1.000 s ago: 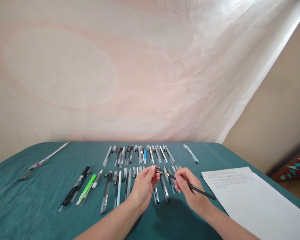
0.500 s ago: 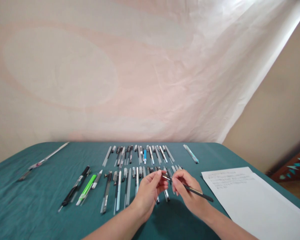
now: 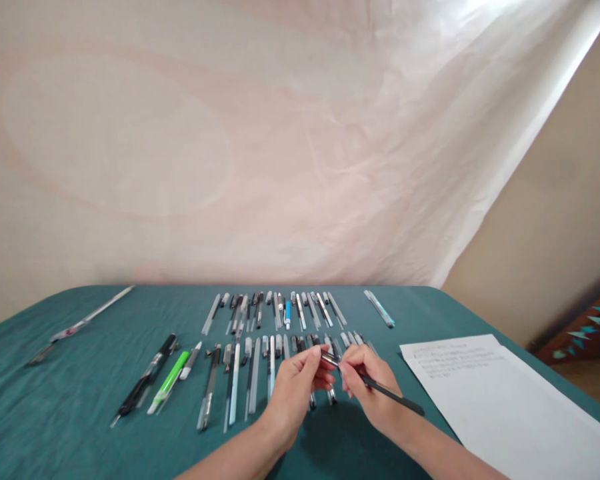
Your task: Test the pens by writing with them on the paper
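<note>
- The right hand (image 3: 375,393) pinches the slim black pen (image 3: 393,396) mid-barrel, above the counter (image 3: 80,413), at 6 o'clock of the pen rows (image 3: 260,327)
- The left hand (image 3: 295,387) nips its tip end
- Likely light, stiff and slick, so a barrel grip suits

The tip of the dark pen (image 3: 386,391) is hidden where the left hand (image 3: 295,393) and right hand (image 3: 373,390) meet. Both hands cover parts of the near row of pens (image 3: 253,375). Writing on the paper (image 3: 505,407) is too small to read, and the picture's lower right edge cuts the sheet off.
</note>
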`<state>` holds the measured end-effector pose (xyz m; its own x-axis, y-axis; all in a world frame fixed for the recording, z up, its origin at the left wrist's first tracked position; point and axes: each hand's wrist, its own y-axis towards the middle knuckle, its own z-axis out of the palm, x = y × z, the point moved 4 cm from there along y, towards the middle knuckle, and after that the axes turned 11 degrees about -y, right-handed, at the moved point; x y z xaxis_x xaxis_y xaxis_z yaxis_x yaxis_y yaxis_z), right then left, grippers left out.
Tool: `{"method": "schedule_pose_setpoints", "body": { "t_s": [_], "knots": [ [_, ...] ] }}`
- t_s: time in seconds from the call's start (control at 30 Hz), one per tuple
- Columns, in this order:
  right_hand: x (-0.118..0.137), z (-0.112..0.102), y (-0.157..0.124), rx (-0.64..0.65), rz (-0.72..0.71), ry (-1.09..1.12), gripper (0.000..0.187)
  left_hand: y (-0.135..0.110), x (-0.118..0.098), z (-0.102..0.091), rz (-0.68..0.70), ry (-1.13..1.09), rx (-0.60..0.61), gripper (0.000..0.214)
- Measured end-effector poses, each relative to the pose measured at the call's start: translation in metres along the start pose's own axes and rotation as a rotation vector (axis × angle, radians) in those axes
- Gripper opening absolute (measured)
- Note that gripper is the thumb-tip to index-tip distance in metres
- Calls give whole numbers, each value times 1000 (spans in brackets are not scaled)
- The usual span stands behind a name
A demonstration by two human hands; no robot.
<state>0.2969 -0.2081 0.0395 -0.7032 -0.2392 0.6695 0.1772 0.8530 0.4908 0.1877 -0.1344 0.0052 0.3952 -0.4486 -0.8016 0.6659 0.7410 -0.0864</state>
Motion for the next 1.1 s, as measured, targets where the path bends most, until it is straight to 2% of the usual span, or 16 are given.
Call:
{"method": "schedule_pose_setpoints", "body": {
  "t_s": [0.2,0.33,0.4,0.5,0.6,0.73,0.9,0.97,1.03,1.1],
  "knots": [
    [2,-2,1,7,-31,-12,12,-2,-2,5,-37,-76,21,36],
    [-1,-1,4,42,18,17,11,-1,-6,7,-53,-136,-15,32],
    [-1,-2,6,105,70,71,11,1,-10,6,-25,-145,-26,31],
    [0,-9,10,185,154,131,17,7,-15,-3,47,-151,-119,31],
    [-1,-24,16,168,219,109,21,12,-18,-17,133,-165,-267,32],
    [-7,-38,23,223,215,-52,22,14,-21,-24,198,-126,-304,34],
    [-18,-48,26,269,100,-466,18,11,-21,-19,210,-8,-255,37],
    [-26,-53,29,276,80,-561,19,9,-21,-16,220,15,-234,40],
    [-41,-64,34,229,78,-583,21,7,-22,-14,233,56,-216,42],
    [-66,-81,39,122,103,-611,25,5,-21,-11,243,132,-185,40]
  ]
}}
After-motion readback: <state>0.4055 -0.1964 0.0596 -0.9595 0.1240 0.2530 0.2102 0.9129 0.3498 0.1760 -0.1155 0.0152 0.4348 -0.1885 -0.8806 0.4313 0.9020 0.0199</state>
